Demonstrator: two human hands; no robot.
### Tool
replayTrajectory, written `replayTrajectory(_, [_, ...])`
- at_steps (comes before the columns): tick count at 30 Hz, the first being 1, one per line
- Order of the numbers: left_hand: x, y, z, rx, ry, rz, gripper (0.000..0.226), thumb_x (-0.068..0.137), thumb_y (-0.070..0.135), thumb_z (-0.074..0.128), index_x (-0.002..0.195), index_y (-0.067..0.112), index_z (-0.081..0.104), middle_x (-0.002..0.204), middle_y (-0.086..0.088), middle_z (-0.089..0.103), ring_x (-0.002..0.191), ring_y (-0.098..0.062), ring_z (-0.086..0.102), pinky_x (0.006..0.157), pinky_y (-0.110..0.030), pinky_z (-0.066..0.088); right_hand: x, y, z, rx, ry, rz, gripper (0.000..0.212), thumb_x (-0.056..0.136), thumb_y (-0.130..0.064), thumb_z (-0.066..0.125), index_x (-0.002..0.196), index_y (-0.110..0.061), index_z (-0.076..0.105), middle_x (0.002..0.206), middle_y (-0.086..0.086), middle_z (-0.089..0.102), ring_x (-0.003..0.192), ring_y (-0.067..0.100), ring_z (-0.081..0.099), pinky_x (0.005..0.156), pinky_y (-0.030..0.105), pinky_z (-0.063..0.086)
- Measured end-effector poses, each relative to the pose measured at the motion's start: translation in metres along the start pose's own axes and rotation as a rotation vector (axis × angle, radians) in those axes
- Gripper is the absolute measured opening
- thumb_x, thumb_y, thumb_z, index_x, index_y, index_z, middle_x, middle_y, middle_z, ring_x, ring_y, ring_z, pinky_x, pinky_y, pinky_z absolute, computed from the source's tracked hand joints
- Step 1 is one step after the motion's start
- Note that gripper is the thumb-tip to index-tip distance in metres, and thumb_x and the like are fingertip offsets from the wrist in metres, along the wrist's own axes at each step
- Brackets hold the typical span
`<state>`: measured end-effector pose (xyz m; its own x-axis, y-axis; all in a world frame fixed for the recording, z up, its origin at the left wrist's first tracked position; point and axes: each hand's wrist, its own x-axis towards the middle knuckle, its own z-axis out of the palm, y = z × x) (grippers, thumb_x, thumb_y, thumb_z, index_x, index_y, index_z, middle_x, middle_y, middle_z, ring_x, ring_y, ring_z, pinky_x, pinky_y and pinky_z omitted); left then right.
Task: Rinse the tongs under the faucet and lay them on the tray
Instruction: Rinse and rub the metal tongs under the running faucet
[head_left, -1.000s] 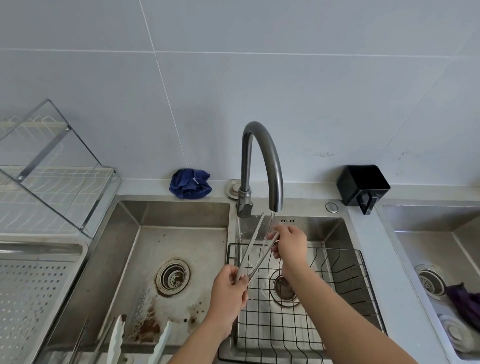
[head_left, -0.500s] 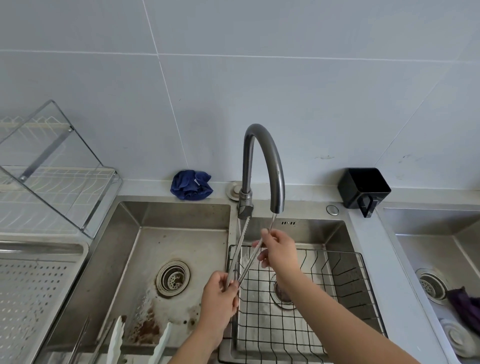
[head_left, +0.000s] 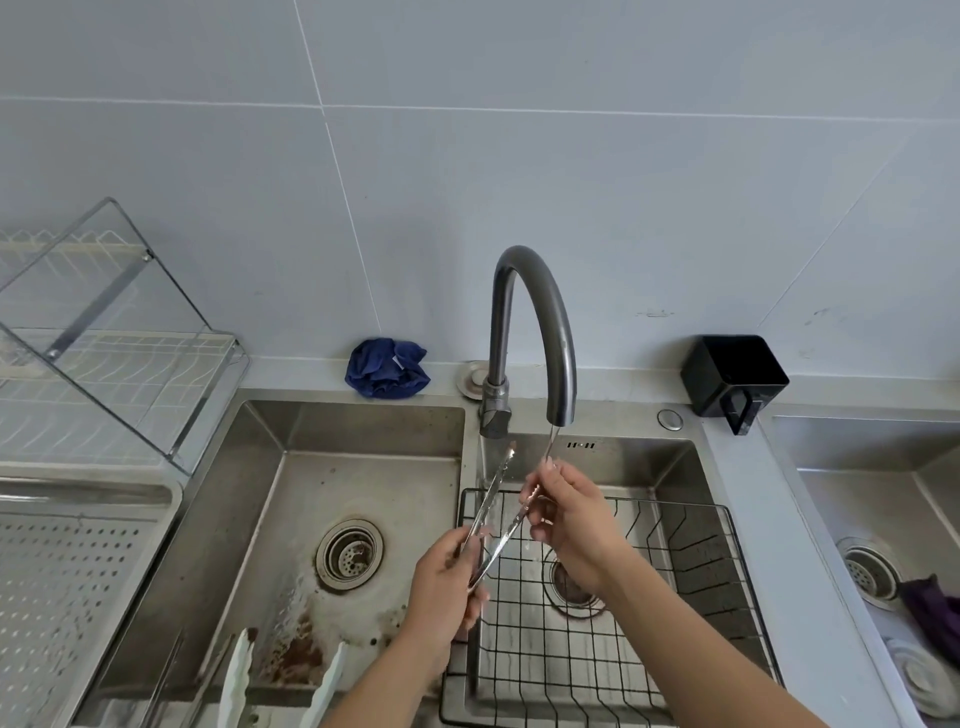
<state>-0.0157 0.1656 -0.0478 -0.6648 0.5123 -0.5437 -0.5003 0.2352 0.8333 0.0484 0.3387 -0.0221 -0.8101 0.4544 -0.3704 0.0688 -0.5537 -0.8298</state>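
Note:
Thin metal tongs are held slanting over the right basin, tips up toward the dark curved faucet. My left hand grips their hinged lower end. My right hand pinches the right arm near its tip, just under the spout, where a thin stream of water falls onto it. The left arm's tip stands free at the basin divider. The perforated metal tray lies at the far left of the counter.
A black wire basket sits in the right basin. Other tongs with white tips lie at the left basin's near edge. A blue cloth, a black cup and a clear dish rack stand along the back.
Both hands have shifted slightly left and nearer with the tongs. My right hand has stayed on the right arm near the tip, under the spout.

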Motion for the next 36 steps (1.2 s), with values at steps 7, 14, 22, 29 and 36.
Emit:
replayTrajectory(7, [0.002,0.007,0.019,-0.127,-0.079,-0.175,0.027,0.099,0.032,0.061,0.095,0.01,0.076,0.061,-0.004,0.056,0.043,-0.012,0.039,0.038,-0.022,0.024,-0.023,0.006,-0.006,-0.12,-0.327,0.124,0.022,0.09,-0.005,0.073,0.112,-0.003,0.071,0.104,0.018,0.07,0.081,0.024,0.067,0.073,0.034,0.061])
replayTrajectory(14, [0.007,0.01,0.022,-0.312,-0.26,-0.352,0.028,0.103,0.012,0.041,0.112,0.004,0.066,0.054,-0.002,0.037,0.033,-0.009,0.028,0.032,-0.015,0.016,-0.001,0.003,-0.016,-0.244,0.239,0.064,0.021,0.099,-0.018,0.065,0.118,-0.01,0.066,0.106,0.013,0.072,0.072,0.022,0.066,0.057,0.03,0.056])
replayTrajectory(22, [0.008,0.016,0.022,-0.168,-0.268,-0.185,0.054,0.097,0.062,0.046,0.11,0.017,0.073,0.078,-0.011,0.065,0.055,-0.019,0.052,0.046,-0.028,0.039,0.008,0.016,-0.008,-0.538,0.357,-0.005,0.026,0.099,-0.016,0.064,0.075,-0.004,0.065,0.061,0.007,0.069,0.055,0.022,0.067,0.05,0.035,0.057])
replayTrajectory(29, [0.006,0.011,0.029,0.268,-0.02,0.222,0.017,0.098,0.025,0.063,0.107,0.036,0.072,0.066,0.002,0.055,0.052,-0.012,0.047,0.044,-0.025,0.04,0.017,0.007,-0.001,-0.437,0.379,-0.033,0.01,0.101,-0.017,0.061,0.1,-0.01,0.068,0.086,0.009,0.076,0.058,0.013,0.066,0.051,0.027,0.055])
replayTrajectory(36, [-0.001,0.007,0.021,0.498,0.067,0.371,0.015,0.097,0.021,0.063,0.099,0.031,0.073,0.066,0.007,0.052,0.053,-0.005,0.045,0.053,-0.023,0.039,0.027,0.0,-0.001,-0.364,0.472,0.004,0.021,0.101,-0.011,0.055,0.091,-0.004,0.073,0.064,0.003,0.075,0.05,0.011,0.062,0.045,0.025,0.053])
